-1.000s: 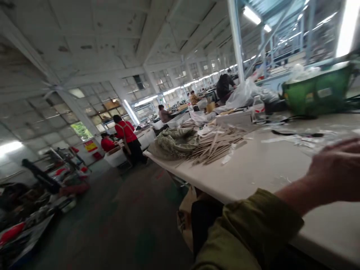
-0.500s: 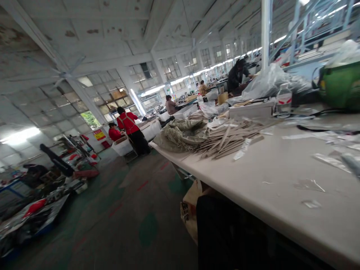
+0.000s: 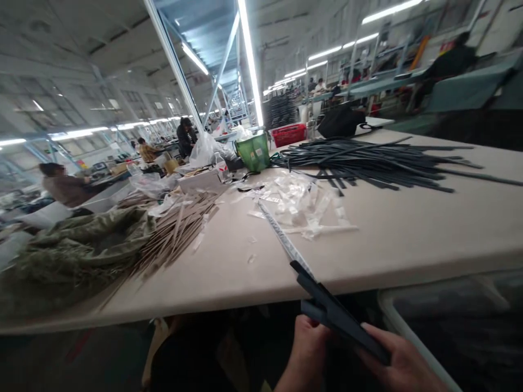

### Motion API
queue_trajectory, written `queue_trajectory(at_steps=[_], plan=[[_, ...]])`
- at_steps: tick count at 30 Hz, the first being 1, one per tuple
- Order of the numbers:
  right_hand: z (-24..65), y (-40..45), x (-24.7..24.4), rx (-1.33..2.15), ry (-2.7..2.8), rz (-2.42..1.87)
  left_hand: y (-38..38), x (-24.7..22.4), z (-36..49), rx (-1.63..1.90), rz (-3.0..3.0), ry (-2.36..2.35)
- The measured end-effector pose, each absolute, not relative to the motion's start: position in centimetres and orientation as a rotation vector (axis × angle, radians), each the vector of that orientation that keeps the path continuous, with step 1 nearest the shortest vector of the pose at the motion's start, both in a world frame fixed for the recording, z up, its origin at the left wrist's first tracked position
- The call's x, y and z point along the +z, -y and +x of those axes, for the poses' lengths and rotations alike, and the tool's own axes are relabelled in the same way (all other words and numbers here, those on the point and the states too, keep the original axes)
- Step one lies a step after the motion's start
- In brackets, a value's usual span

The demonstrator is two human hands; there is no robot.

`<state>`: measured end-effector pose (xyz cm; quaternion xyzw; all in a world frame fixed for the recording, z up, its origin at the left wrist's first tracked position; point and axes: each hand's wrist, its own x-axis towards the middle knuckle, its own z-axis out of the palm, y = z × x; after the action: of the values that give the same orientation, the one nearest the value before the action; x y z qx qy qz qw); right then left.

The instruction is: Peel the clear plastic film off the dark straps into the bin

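Both my hands are low in the view, in front of the table's near edge, closed on dark flat strips (image 3: 341,316). My left hand (image 3: 306,348) pinches the strips from the left, below their upper ends. Farther along, at the lower right, my right hand (image 3: 394,356) grips them with its thumb on top. The strips point up and left, their tips overlapping the table edge. Just beyond those tips lies a pale, ruler-like strip (image 3: 284,239). How many strips I hold, and my fingers beneath them, cannot be made out.
The pale table (image 3: 408,228) bears a pile of dark strips (image 3: 376,160), crumpled clear plastic (image 3: 298,198), brown strips (image 3: 180,223), olive fabric (image 3: 90,245), a green container (image 3: 253,152) and a red basket (image 3: 288,134). A pale-rimmed bin (image 3: 412,332) stands lower right. Other people work farther off.
The view has swung right and now faces the table. My hands with the dark strips have come into sight, as have the dark pile and the red basket.
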<state>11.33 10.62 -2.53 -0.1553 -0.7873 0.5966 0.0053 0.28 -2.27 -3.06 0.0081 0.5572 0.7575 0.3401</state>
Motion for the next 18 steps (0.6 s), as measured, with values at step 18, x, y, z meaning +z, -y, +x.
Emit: queue_trajectory(at_steps=[18], plan=[[11.3, -10.1, 1.4, 0.999, 2.28, 0.407, 4.5, -1.8, -1.8, 1.993, -0.12, -1.185]])
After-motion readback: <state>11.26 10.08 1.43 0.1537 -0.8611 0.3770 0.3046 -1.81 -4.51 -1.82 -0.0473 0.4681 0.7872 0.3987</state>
